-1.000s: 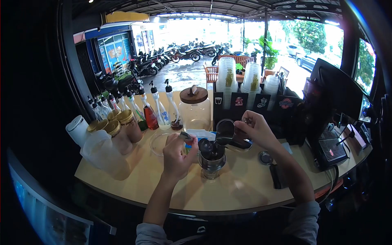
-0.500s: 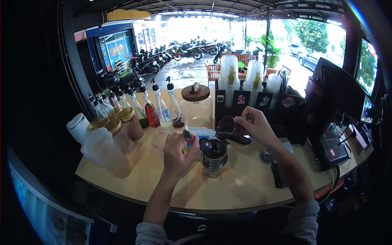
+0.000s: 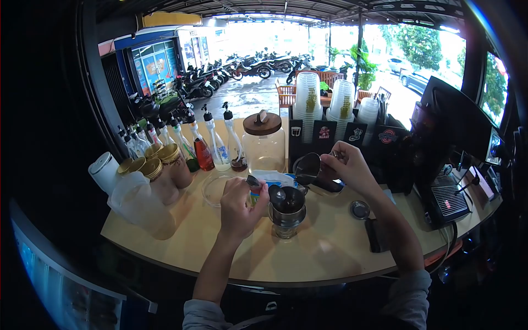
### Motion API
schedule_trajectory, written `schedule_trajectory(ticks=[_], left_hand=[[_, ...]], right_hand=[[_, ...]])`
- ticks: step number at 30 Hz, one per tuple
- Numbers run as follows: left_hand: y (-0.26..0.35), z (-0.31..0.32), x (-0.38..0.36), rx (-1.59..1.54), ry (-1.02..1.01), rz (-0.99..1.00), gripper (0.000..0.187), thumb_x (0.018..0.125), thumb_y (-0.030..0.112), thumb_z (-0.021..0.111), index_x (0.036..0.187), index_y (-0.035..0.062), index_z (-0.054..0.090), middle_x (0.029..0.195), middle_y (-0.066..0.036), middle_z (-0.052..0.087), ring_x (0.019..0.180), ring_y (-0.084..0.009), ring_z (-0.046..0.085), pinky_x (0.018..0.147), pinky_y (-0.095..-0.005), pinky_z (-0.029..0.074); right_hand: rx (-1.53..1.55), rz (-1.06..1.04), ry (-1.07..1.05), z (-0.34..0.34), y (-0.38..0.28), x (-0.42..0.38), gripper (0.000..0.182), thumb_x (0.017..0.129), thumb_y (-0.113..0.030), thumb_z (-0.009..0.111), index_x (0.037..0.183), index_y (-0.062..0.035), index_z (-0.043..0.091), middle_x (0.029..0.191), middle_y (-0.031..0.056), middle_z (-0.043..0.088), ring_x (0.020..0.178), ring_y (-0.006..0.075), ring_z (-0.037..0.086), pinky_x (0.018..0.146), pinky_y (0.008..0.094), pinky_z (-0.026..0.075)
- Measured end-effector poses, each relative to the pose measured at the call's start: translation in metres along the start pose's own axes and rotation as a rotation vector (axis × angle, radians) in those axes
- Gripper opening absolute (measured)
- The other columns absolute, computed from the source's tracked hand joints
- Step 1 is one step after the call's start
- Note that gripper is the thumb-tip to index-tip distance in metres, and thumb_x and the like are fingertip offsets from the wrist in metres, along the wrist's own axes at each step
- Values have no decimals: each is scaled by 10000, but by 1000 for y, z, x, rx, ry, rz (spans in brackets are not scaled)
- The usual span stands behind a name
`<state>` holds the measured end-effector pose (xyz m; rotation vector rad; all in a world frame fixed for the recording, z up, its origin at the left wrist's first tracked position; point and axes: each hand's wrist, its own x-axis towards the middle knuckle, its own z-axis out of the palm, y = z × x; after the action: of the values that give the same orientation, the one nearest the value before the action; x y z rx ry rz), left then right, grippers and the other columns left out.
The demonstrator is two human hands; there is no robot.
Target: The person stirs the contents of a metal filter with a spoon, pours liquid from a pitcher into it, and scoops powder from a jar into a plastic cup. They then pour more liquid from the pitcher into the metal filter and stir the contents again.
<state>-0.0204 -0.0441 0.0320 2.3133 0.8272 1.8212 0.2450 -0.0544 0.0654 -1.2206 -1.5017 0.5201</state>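
My left hand (image 3: 240, 204) is closed on a spoon; the spoon's rounded bowl (image 3: 277, 194) hangs over the rim of a metal drip filter (image 3: 288, 216). That filter sits on top of a small clear glass (image 3: 286, 230) on the counter, with dark content inside it. In my right hand (image 3: 345, 164), fingers pinch the handle of a small metal pitcher (image 3: 308, 167). The pitcher is tilted, its lip just above and behind the filter. A white and blue packet (image 3: 273, 178) lies behind the filter, partly covered by my left hand.
A glass jar with a wooden lid (image 3: 264, 146) stands behind. Several pump bottles (image 3: 220, 148), gold-lidded jars (image 3: 170, 159) and a frosted plastic jug (image 3: 137, 203) line the left. Stacked cups (image 3: 308, 99) stand in a black holder. A small round metal piece (image 3: 359, 209) lies right, near a drip-tray machine (image 3: 448, 192).
The pitcher in my right hand has lifted slightly and tipped back, uncovering more of the filter's inside. My left hand and the spoon have stayed almost still.
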Motion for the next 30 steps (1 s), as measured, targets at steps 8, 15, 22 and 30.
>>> schedule_trajectory(ticks=[8, 15, 22, 30], left_hand=[[-2, 2, 0, 13, 4, 21, 70, 793, 63, 675, 832, 67, 617, 694, -58, 609, 680, -225, 559, 672, -351, 427], [0, 3, -1, 15, -10, -7, 73, 789, 66, 677, 824, 62, 613, 697, -67, 612, 677, -236, 565, 668, -356, 428], [0, 3, -2, 20, -15, -7, 75, 786, 65, 677, 829, 62, 616, 704, -69, 620, 682, -241, 572, 671, -355, 431], [1, 5, -1, 13, -17, -4, 73, 784, 59, 675, 828, 62, 616, 705, -70, 625, 681, -241, 575, 677, -358, 432]], right_hand=[[8, 5, -14, 2, -15, -7, 300, 866, -165, 687, 691, -55, 469, 566, -67, 428, 528, -7, 358, 445, 212, 290], [-30, 33, -98, 3, -25, -8, 275, 895, -130, 654, 728, -62, 446, 637, -62, 490, 584, -29, 442, 475, 162, 395], [-5, 54, -113, 5, -43, -15, 290, 895, -132, 655, 716, -71, 435, 620, -85, 416, 573, -26, 362, 477, 168, 372], [68, 35, -83, 0, -32, -19, 304, 880, -146, 670, 702, -72, 435, 579, -77, 441, 540, -32, 362, 448, 177, 284]])
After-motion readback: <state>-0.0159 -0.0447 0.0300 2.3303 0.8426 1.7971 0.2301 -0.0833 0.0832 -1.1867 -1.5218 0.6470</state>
